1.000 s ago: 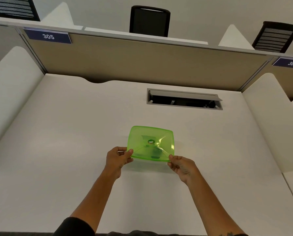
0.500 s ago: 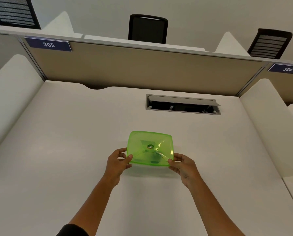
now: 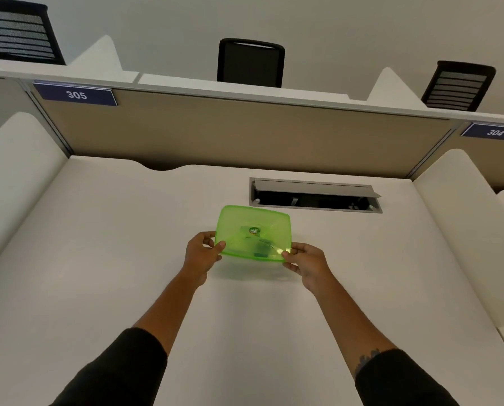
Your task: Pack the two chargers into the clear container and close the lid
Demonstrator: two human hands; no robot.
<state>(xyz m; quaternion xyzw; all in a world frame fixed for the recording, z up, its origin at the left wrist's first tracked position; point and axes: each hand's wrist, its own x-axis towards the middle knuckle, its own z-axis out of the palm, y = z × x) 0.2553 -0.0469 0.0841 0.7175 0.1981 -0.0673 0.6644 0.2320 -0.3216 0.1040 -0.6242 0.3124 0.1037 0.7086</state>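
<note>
A clear container with a translucent green lid (image 3: 253, 232) sits in the middle of the white desk (image 3: 98, 259). A small round sticker marks the lid's centre. My left hand (image 3: 202, 253) grips the container's near left corner, thumb on the lid. My right hand (image 3: 305, 260) grips the near right corner the same way. Dim pale and dark shapes show through the lid, too faint for me to tell them as the chargers. The container's walls are mostly hidden under the lid.
An open cable hatch (image 3: 315, 196) is set in the desk just behind the container. White side dividers (image 3: 10, 171) and a beige back partition (image 3: 245, 136) enclose the desk. Black chairs (image 3: 250, 63) stand beyond the partition.
Both hands have slid a little forward with the container between them, and my view has tilted down, so both sleeves now show. The grip on the near corners is the same.
</note>
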